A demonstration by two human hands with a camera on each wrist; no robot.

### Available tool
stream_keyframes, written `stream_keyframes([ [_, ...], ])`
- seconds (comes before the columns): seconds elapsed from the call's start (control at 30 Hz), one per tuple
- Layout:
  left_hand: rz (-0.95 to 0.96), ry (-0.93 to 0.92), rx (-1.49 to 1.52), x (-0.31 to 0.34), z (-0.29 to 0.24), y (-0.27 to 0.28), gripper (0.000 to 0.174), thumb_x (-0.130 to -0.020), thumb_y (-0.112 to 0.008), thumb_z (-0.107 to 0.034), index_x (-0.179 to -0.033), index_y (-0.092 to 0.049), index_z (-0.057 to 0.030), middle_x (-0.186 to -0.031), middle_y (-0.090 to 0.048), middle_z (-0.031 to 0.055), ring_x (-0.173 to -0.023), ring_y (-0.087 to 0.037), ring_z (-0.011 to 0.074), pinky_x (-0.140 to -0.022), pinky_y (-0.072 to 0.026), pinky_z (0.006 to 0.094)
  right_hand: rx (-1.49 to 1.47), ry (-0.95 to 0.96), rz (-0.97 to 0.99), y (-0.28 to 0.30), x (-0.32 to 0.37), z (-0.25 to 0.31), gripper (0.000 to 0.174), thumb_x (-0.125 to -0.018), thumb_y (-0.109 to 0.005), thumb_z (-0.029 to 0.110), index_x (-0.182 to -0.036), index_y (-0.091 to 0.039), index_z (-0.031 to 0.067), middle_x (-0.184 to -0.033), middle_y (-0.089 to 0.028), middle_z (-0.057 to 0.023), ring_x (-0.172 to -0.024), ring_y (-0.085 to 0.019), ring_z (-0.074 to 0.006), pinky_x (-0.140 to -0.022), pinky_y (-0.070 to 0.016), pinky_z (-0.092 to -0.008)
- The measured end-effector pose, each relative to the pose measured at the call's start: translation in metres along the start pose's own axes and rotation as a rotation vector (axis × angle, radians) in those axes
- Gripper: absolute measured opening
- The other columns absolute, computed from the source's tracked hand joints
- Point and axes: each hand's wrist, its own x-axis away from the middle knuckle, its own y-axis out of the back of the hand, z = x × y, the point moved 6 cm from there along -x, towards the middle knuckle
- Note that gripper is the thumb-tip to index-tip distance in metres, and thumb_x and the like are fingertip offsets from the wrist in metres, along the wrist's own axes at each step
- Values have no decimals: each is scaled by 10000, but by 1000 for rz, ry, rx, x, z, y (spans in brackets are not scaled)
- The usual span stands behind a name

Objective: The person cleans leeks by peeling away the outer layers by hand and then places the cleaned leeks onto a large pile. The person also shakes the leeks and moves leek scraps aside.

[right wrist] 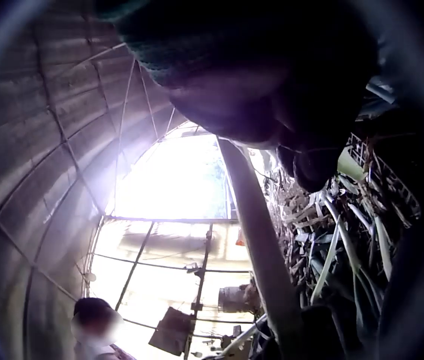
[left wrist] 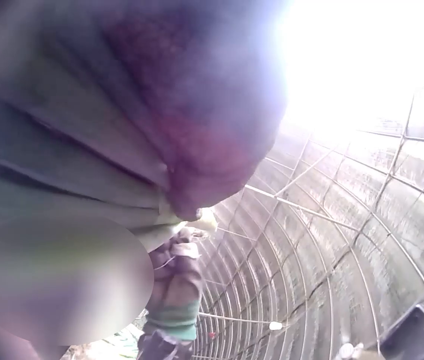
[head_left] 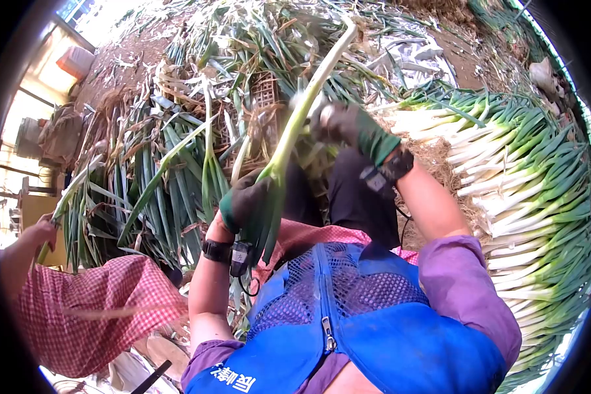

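A long green onion (head_left: 287, 141) stands slanted in front of the body, its white root end up and its green leaves hanging down. Low on it, my gloved left hand (head_left: 246, 197) grips the stalk where the leaves begin. My gloved right hand (head_left: 348, 128), blurred by motion, is at the upper white part with its fingers curled against the stalk. In the right wrist view the pale stalk (right wrist: 260, 240) runs down from beneath the dark glove (right wrist: 272, 97). The left wrist view shows the right hand (left wrist: 178, 274) beyond the left glove (left wrist: 189, 112).
Trimmed green onions (head_left: 505, 190) lie in a long row on the right. Untrimmed ones (head_left: 171, 177) heap at the left front, near a plastic crate (head_left: 266, 92). Another person's hand (head_left: 41, 233) holds an onion at the left, above a red checked cloth (head_left: 105, 302).
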Motion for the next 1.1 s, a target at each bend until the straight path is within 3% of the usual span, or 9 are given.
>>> stream_keyframes([
  [0.1, -55, -56, -11, 3, -3, 12, 325, -960, -565, -181, -1246, -571, -26, -938, -625, -18, -779, -561, 52, -680, -479, 207, 719, 243, 381, -42, 7, -66, 245, -775, -661, 161, -990, -684, 47, -867, -678, -137, -746, -637, -212, -658, -509, -347],
  [0.23, -130, -93, -65, 12, 1, 45, 351, -957, -570, -199, -1261, -555, -23, -972, -631, -6, -822, -583, 70, -714, -493, 225, 966, -309, 890, -84, 66, -72, 278, -707, -642, 162, -930, -695, 4, -860, -682, -196, -747, -619, -319, -678, -456, -437],
  [0.27, -126, -96, -55, 15, 2, 47, 367, -956, -573, -208, -1271, -546, -21, -995, -635, 3, -849, -597, 79, -734, -501, 233, 1082, -87, 1132, -90, 54, -58, 269, -698, -648, 151, -918, -697, 5, -848, -678, -195, -733, -615, -309, -663, -471, -432],
  [0.37, -217, -129, -117, 27, 18, 68, 316, -932, -585, -178, -1206, -598, -21, -927, -622, -25, -775, -554, 53, -670, -457, 207, 1513, 363, 466, -55, -27, 45, 319, -725, -670, 179, -978, -630, -9, -865, -667, -198, -750, -623, -303, -695, -495, -438],
  [0.5, -327, -96, -200, 41, 45, 94, 288, -925, -587, -150, -1163, -602, 11, -960, -648, 27, -835, -596, 101, -728, -487, 237, 753, 875, -224, -12, -99, 242, 761, -772, -722, 254, -1374, -369, -48, -1041, -654, -226, -867, -648, -297, -845, -509, -419],
  [0.57, -341, -64, -89, 49, 47, 89, 277, -932, -593, -129, -1177, -602, 0, -972, -657, 24, -841, -606, 103, -732, -489, 228, 1167, 614, -5, -48, -90, 249, 611, -768, -686, 191, -1302, -475, -17, -1150, -621, -212, -950, -643, -274, -870, -506, -407],
  [0.73, -224, -95, -147, 50, 30, 64, 293, -933, -587, -115, -1203, -584, -3, -1009, -651, 17, -869, -599, 92, -761, -484, 231, 1658, 942, 103, -97, -26, 125, 325, -797, -619, 223, -1098, -609, 103, -1006, -641, -100, -907, -630, -273, -812, -488, -419],
  [0.87, -49, -100, -268, 52, -5, 18, 327, -922, -582, -97, -1233, -563, 2, -1044, -640, 24, -926, -590, 105, -827, -472, 245, 1662, 848, 73, -58, 25, 82, 335, -794, -622, 206, -1122, -603, 142, -1038, -647, -39, -1077, -593, -226, -994, -426, -399],
  [1.1, 28, -328, -653, 26, -70, -49, 448, -862, -646, -85, -1289, -536, -5, -1195, -606, 98, -1095, -569, 182, -955, -446, 309, 1626, 434, -67, 38, 139, 119, 64, -830, -641, 258, -801, -656, 202, -639, -612, -9, -569, -613, -171, -528, -507, -311],
])
